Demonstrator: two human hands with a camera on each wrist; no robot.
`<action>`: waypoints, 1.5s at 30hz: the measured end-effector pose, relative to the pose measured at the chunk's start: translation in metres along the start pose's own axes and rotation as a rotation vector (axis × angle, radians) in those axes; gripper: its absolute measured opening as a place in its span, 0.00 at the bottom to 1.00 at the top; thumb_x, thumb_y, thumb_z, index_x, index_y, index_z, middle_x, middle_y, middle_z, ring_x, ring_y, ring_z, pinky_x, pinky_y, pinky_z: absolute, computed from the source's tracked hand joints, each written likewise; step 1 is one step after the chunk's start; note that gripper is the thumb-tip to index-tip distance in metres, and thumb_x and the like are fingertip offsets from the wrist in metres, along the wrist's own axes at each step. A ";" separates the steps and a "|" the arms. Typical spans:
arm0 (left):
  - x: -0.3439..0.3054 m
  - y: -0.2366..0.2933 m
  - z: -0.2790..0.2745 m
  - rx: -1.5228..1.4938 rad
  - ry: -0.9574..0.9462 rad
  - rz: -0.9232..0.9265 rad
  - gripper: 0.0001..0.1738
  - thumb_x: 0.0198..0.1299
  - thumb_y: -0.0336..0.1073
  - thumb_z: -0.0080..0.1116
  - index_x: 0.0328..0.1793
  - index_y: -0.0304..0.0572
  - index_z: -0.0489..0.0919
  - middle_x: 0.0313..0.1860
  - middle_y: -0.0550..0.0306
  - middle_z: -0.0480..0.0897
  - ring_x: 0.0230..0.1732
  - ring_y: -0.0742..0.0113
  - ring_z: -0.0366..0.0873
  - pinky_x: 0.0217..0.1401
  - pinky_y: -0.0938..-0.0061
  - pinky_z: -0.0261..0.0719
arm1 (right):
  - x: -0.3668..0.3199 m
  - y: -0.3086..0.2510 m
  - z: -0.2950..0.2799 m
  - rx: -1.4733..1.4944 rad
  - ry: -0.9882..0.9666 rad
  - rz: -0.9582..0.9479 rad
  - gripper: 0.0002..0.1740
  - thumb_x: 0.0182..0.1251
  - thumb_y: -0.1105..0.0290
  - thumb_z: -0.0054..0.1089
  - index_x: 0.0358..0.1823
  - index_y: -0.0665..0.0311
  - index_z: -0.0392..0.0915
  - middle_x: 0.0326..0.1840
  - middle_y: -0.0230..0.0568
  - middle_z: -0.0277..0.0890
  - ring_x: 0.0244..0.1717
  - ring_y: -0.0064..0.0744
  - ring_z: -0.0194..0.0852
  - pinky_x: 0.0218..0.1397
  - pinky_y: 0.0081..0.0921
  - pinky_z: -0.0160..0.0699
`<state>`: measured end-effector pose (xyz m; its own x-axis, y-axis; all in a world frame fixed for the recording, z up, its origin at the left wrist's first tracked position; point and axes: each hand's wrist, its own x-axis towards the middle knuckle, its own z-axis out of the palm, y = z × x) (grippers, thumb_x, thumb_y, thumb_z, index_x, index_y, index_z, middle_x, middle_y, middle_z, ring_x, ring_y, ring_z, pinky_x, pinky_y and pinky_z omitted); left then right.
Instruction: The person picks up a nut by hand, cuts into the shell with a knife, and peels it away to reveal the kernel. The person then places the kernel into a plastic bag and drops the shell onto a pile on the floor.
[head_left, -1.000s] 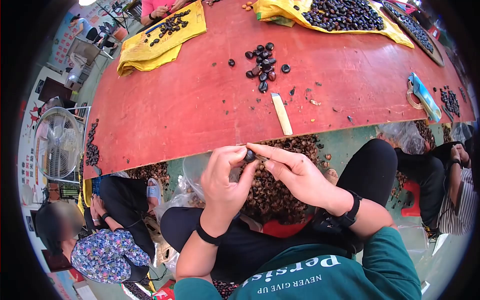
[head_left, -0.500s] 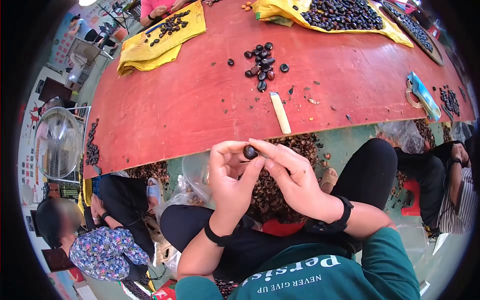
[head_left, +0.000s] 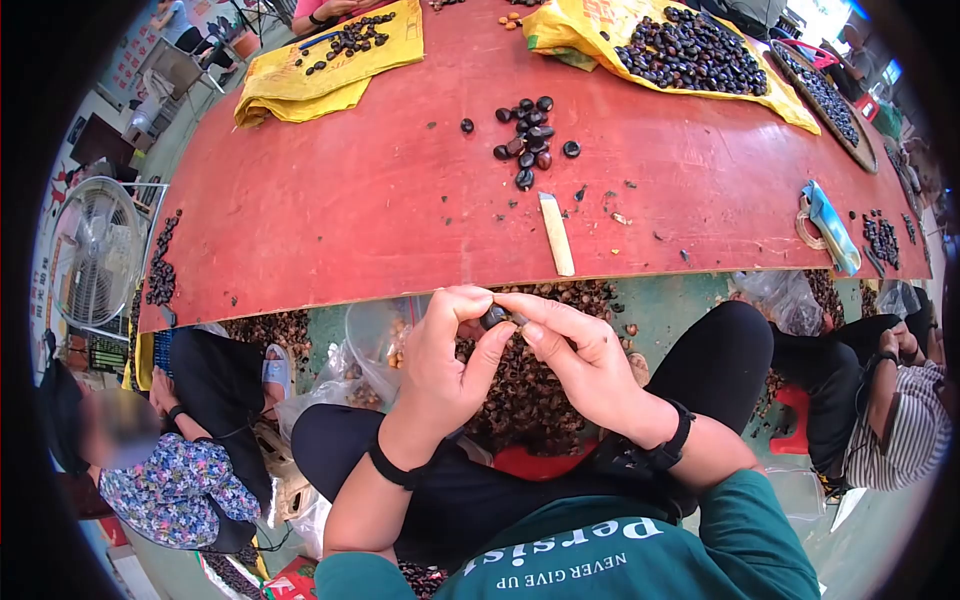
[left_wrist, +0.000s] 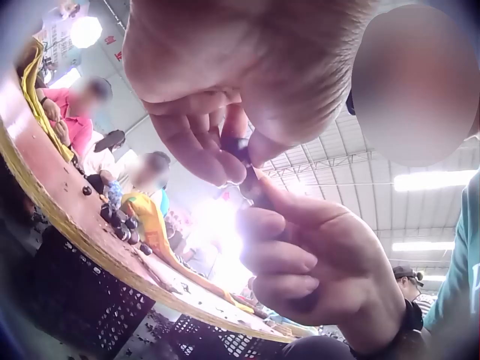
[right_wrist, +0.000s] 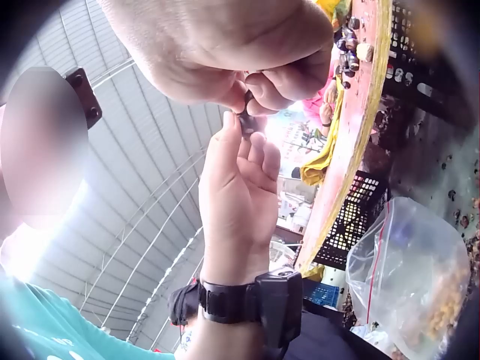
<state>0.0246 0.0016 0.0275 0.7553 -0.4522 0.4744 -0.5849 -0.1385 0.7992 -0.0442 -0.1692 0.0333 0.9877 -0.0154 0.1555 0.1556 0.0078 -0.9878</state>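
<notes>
A dark, glossy round nut (head_left: 494,317) is pinched between the thumb and fingers of my left hand (head_left: 447,352), just in front of the table edge. My right hand (head_left: 585,355) meets it from the other side, pinching a slim, dark, blade-like tool (left_wrist: 259,195) whose tip is right at the nut. Most of that tool is hidden inside the right fingers. In the right wrist view the left hand (right_wrist: 241,187) holds the nut (right_wrist: 247,124) from below, and the right thumb and forefinger come close over it.
On the red table (head_left: 330,210) lie a pile of dark nuts (head_left: 527,140) and a pale flat-handled tool (head_left: 556,235). Yellow sacks (head_left: 570,40) bear more nuts at the back. Below the edge are a heap of brown shells (head_left: 530,400) and a plastic bag (head_left: 350,375). People sit on both sides.
My fingers have shifted round the nut, which shows less of its face now. Both hands stay together at the table edge, while the head view has tilted and shifted a little.
</notes>
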 end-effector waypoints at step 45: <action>0.000 0.001 -0.008 -0.910 -0.019 -0.583 0.20 0.67 0.26 0.65 0.62 0.40 0.73 0.61 0.46 0.81 0.56 0.63 0.84 0.58 0.73 0.85 | 0.003 -0.009 -0.014 -0.193 -0.052 -0.100 0.27 0.76 0.76 0.52 0.75 0.63 0.67 0.63 0.57 0.79 0.65 0.51 0.79 0.65 0.38 0.78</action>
<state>0.0258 0.0083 0.0309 0.8371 -0.5429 -0.0678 0.3084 0.3657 0.8782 -0.0429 -0.1837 0.0424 0.9676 0.0454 0.2484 0.2525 -0.1827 -0.9502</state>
